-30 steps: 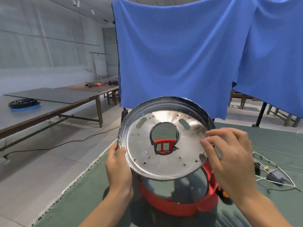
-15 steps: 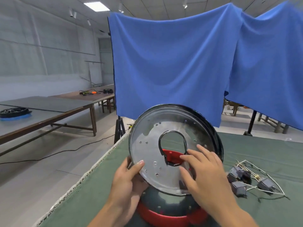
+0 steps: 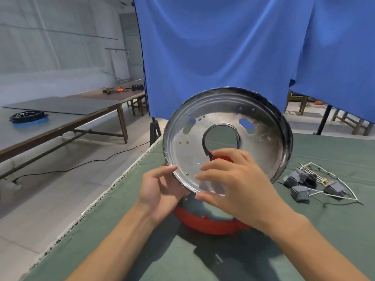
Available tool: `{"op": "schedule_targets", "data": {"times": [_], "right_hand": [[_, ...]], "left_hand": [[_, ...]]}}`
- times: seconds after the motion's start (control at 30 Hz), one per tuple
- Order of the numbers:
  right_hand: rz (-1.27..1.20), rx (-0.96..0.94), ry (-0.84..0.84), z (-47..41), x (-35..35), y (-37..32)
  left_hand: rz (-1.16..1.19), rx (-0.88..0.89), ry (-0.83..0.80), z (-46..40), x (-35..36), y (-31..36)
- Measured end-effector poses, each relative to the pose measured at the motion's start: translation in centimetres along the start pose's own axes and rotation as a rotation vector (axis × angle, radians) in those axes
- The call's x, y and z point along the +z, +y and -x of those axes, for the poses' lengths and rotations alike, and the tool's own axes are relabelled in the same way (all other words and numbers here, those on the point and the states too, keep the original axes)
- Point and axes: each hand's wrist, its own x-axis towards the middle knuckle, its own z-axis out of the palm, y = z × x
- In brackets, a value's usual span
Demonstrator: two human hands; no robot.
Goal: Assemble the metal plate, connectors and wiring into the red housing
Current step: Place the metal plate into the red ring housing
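Note:
A round shiny metal plate [image 3: 259,142] with a central hole and several small holes is held upright, tilted toward me, above the red housing [image 3: 205,226] on the green cloth. My left hand [image 3: 156,191] pinches its lower-left rim, thumb on the front and fingers behind. My right hand [image 3: 237,183] lies across the plate's lower face with spread fingers, its thumb near the bottom rim. Part of the housing shows red through the central hole. Grey connectors with white wiring [image 3: 304,185] lie on the cloth to the right.
The green-clothed table [image 3: 142,250] has its left edge close beside the housing. A blue curtain [image 3: 223,47] hangs behind. Long tables [image 3: 60,118] stand at the left, one carrying a black ring [image 3: 28,117]. A tripod [image 3: 155,128] stands at the table's far corner.
My right hand has slid from the plate's right rim down across its lower face. The left hand's grip has shifted along the lower-left rim, and the plate has turned in my hands.

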Motion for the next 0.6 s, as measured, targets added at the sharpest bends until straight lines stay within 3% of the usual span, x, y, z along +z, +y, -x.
{"op": "schedule_targets", "data": {"times": [0.1,0.47,0.6], "right_hand": [[-0.044,-0.046,-0.058,0.3,0.5,0.3],[-0.044,-0.036,0.022,0.9,1.5,1.7],[-0.058,-0.054,0.010,1.2,1.7,2.1]], "left_hand": [[0.000,0.026,-0.005,0.0,0.1,-0.2],[-0.052,0.173,0.013,-0.3,-0.5,1.5],[-0.121,0.234,0.140,-0.4,-1.8,3.2]]}}
